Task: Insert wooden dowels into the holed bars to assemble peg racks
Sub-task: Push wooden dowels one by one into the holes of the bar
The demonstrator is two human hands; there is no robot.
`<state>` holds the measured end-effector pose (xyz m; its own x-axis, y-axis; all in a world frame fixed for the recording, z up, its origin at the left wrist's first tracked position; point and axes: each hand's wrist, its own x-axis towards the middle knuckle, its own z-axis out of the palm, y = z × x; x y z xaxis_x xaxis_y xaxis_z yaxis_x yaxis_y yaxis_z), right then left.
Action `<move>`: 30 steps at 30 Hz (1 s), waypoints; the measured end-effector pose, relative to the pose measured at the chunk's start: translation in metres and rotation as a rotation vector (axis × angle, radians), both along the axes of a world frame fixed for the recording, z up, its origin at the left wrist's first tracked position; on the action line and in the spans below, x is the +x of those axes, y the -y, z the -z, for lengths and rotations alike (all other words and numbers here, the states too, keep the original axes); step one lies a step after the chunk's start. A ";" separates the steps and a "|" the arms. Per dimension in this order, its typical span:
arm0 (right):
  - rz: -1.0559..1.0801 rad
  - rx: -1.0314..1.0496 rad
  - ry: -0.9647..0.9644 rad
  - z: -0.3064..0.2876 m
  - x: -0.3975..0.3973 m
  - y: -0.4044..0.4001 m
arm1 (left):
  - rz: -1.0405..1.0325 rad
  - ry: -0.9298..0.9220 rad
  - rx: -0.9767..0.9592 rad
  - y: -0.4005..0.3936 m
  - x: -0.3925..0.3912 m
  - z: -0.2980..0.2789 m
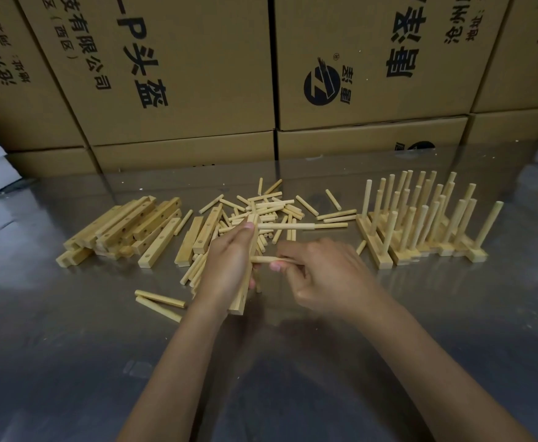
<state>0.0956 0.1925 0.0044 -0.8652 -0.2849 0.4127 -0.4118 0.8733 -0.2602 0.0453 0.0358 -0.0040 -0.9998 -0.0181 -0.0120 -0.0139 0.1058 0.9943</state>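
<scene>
Stacked cardboard boxes (172,68) with printed lettering wall off the far edge of a shiny metal table (70,362). Near its middle, the left hand (229,266) has its fingers curled round a holed bar (243,295), held lengthwise above the surface, with one dowel already sticking out sideways near the bar's far end. The right hand (318,275) pinches another dowel (267,259) between thumb and fingers, its tip against the side of the bar. Behind the hands lies a loose scatter of dowels (271,208). A pile of bare bars (124,231) sits toward the left edge, and finished peg racks (421,224) stand toward the right edge, pegs upright.
</scene>
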 end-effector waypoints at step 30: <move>0.187 -0.635 0.336 -0.003 -0.014 -0.022 | -0.168 0.130 0.285 0.010 -0.010 -0.001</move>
<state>0.0821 0.2146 0.0078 -0.9845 0.0848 0.1538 -0.0805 0.5606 -0.8242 0.0355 0.0260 -0.0030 -0.9730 -0.1593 -0.1672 -0.1360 -0.1904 0.9723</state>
